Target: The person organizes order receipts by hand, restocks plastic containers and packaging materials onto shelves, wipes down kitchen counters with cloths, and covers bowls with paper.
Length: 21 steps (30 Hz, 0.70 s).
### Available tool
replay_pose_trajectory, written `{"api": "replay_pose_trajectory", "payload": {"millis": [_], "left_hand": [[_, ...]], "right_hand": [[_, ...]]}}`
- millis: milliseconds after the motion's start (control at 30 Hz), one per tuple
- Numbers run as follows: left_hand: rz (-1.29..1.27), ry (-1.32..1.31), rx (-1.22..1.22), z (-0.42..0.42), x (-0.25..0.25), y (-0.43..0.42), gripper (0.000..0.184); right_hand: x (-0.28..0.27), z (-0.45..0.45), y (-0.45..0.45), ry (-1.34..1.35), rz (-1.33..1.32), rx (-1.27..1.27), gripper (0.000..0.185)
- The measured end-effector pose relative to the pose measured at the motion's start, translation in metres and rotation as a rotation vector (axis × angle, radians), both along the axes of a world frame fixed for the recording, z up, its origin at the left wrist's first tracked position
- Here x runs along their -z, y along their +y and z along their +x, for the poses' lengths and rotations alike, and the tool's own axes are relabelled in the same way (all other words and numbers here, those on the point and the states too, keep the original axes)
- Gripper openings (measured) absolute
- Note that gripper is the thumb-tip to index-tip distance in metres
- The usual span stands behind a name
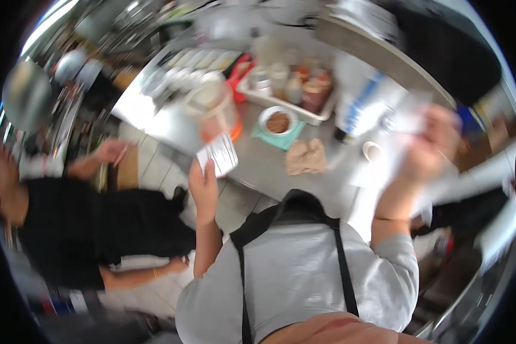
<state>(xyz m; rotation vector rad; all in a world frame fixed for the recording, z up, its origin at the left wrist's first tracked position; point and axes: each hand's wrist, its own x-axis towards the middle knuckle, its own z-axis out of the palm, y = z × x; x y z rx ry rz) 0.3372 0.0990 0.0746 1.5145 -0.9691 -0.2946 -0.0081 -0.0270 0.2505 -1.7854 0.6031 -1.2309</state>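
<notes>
My left hand [204, 186] pinches a white printed slip [218, 156] in front of the counter's near edge. Raised over the right part of the counter, my right hand [436, 143] is smeared by motion; something pale and see-through shows at its fingers, too blurred to name. Between the hands, a white bowl [278, 121] of brown food stands on a green cloth [279, 135], with a folded brown cloth [305, 157] beside it. A clear tub [211, 106] with orange contents is just beyond the slip.
A white tray [312, 118] of bottles and jars stands at the back of the steel counter [258, 166]. A white cup [371, 151] is near my right hand. A person in black [63, 229] is at the left. Another dark-clothed person shows at the right.
</notes>
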Motion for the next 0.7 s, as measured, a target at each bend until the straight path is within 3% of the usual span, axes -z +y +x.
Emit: {"api": "replay_pose_trajectory", "payload": {"millis": [67, 100, 133, 233, 300, 367, 433, 467, 533, 567, 667, 700], "left_hand": [[0.01, -0.092, 0.318, -0.026, -0.013, -0.024, 0.019], [-0.01, -0.05, 0.428, -0.03, -0.001, -0.037, 0.021], [-0.021, -0.006, 0.544, -0.031, 0.012, -0.052, 0.023], [-0.028, 0.122, 0.816, -0.053, 0.003, -0.077, 0.025], [0.037, 0.223, 0.94, -0.049, 0.003, -0.082, 0.025], [0.134, 0.205, 1.008, -0.054, 0.003, -0.091, 0.023], [0.118, 0.224, 1.094, -0.062, 0.003, -0.098, 0.024], [0.109, 0.245, 1.124, -0.064, 0.003, -0.101, 0.024], [0.146, 0.247, 1.166, -0.067, -0.004, -0.11, 0.026], [0.184, 0.246, 1.189, -0.067, -0.007, -0.114, 0.028], [0.142, 0.328, 1.265, -0.071, 0.013, -0.135, 0.034], [0.139, 0.351, 1.277, -0.079, -0.008, -0.127, 0.038]], "right_hand": [[0.057, 0.051, 0.001, -0.031, 0.124, -0.194, 0.04], [0.079, 0.068, -0.005, 0.045, 0.012, -0.215, 0.042], [0.088, 0.076, -0.003, 0.199, -0.099, -0.125, 0.034], [0.12, 0.071, 0.0, 0.135, 0.094, -0.055, 0.022], [0.139, 0.064, 0.0, 0.182, -0.01, 0.106, 0.015], [0.141, 0.049, 0.007, 0.184, -0.09, 0.246, 0.014], [0.139, 0.04, 0.02, 0.161, 0.186, 0.101, 0.012], [0.144, 0.038, 0.023, 0.165, 0.18, 0.124, 0.012], [0.157, 0.036, 0.023, -0.12, 0.316, -0.023, 0.011], [0.161, 0.037, 0.026, -0.11, 0.398, -0.004, 0.011], [0.167, 0.049, 0.033, -0.13, 0.38, 0.072, 0.011], [0.161, 0.051, 0.037, -0.095, 0.378, 0.121, 0.009]]}}
